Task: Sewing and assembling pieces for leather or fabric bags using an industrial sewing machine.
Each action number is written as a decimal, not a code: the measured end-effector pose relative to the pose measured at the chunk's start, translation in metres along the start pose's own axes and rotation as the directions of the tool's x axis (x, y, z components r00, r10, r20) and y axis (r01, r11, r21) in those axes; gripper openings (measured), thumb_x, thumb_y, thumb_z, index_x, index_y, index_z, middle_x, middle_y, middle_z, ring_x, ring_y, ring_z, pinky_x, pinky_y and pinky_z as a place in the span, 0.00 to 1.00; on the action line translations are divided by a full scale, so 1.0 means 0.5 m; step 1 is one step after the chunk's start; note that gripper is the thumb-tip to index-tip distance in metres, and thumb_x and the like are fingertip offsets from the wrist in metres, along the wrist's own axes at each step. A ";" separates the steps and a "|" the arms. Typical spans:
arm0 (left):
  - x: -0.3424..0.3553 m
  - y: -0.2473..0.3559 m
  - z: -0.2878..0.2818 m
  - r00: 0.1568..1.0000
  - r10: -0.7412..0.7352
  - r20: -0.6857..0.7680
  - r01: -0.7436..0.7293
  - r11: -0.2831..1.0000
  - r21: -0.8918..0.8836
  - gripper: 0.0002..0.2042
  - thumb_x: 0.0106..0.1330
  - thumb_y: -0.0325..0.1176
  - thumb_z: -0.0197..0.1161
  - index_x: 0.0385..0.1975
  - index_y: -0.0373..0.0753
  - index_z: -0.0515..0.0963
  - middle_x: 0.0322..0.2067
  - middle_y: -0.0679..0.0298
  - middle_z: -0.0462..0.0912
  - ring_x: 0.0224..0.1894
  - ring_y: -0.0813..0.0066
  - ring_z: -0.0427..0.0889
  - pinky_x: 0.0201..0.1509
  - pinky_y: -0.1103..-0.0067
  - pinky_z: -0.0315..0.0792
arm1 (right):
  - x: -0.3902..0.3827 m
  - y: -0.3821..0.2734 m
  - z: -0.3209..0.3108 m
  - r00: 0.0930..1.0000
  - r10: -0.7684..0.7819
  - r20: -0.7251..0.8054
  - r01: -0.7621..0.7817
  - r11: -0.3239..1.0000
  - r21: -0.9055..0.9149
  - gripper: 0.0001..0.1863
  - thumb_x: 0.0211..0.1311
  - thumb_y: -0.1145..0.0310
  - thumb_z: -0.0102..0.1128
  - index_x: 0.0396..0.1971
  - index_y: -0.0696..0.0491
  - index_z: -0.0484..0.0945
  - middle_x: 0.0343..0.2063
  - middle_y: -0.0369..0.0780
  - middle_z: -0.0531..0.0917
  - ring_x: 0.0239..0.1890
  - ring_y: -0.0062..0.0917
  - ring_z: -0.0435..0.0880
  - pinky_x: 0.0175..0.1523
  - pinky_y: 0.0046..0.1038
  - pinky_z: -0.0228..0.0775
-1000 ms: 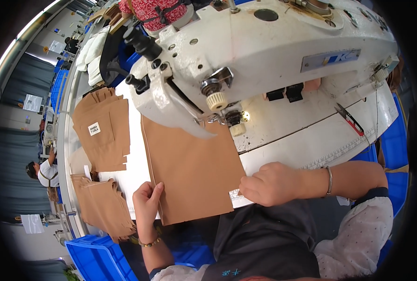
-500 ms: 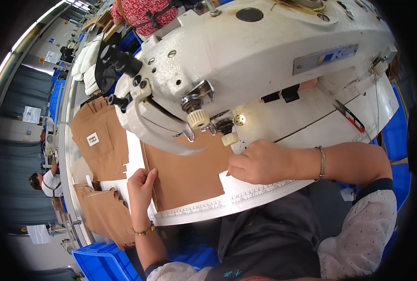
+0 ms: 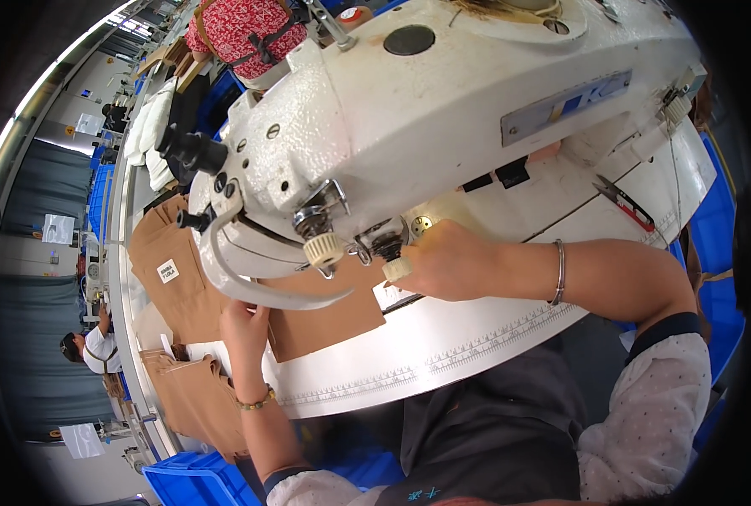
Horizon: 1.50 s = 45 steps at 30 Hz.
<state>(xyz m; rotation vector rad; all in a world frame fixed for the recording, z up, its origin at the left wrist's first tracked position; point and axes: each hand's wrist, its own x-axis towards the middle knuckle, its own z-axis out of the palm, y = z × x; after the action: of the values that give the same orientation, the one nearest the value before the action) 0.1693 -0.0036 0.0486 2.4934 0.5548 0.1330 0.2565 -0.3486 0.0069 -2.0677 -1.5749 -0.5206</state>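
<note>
A flat piece of brown fabric point(image 3: 329, 319) lies on the white bed of a sewing machine point(image 3: 426, 110), partly under the machine's head. At the fabric's left edge, my left hand point(image 3: 245, 331) is closed on it, with the thumb up and the fingertips partly behind the curved white lever. My right hand point(image 3: 453, 263) is curled beside the needle area, pinching the fabric's right end; the machine's cream knob hides some of its fingertips. The needle and presser foot cannot be made out.
Brown fabric pieces, one pile with a white label point(image 3: 166, 271), lie to the left, and a second brown stack point(image 3: 192, 392) hangs over the table edge. Thread snips point(image 3: 627, 205) lie on the bed at right. Blue crates point(image 3: 198, 482) stand below. Other people work farther off.
Both hands and the brown fabric have moved away from me, further under the machine's head. My right hand is now up beside the needle area. The view has shifted slightly.
</note>
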 end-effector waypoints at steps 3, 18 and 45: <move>-0.023 0.081 0.032 0.843 0.438 -0.313 -0.256 0.837 0.483 0.11 0.62 0.34 0.72 0.32 0.32 0.82 0.26 0.58 0.84 0.33 0.60 0.83 0.38 0.69 0.74 | 0.003 0.003 0.006 0.999 0.024 -0.043 -0.024 1.000 -0.004 0.04 0.54 0.70 0.63 0.25 0.53 0.81 0.38 0.39 0.82 0.23 0.26 0.83 0.25 0.30 0.77; -0.070 0.171 0.152 0.497 0.858 0.130 -0.867 0.497 0.039 0.16 0.54 0.17 0.64 0.44 0.37 0.82 0.48 0.58 0.82 0.48 0.54 0.83 0.48 0.67 0.79 | 0.000 0.010 -0.053 0.989 0.135 0.055 -0.143 0.967 0.210 0.16 0.50 0.74 0.63 0.41 0.48 0.84 0.31 0.35 0.81 0.26 0.32 0.83 0.30 0.32 0.76; 0.048 0.145 0.177 0.591 0.806 0.029 -0.805 0.588 0.074 0.13 0.53 0.24 0.67 0.40 0.41 0.85 0.33 0.55 0.85 0.35 0.49 0.83 0.40 0.63 0.79 | 0.001 0.027 -0.033 0.995 0.099 0.019 -0.099 0.995 -0.024 0.10 0.46 0.67 0.64 0.13 0.56 0.79 0.25 0.39 0.81 0.24 0.33 0.82 0.33 0.34 0.75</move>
<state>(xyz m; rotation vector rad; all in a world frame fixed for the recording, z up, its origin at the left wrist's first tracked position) 0.2358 -0.0937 0.0148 2.6245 -0.6554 0.4750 0.2694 -0.3608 0.0188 -2.1620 -1.4749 -0.4863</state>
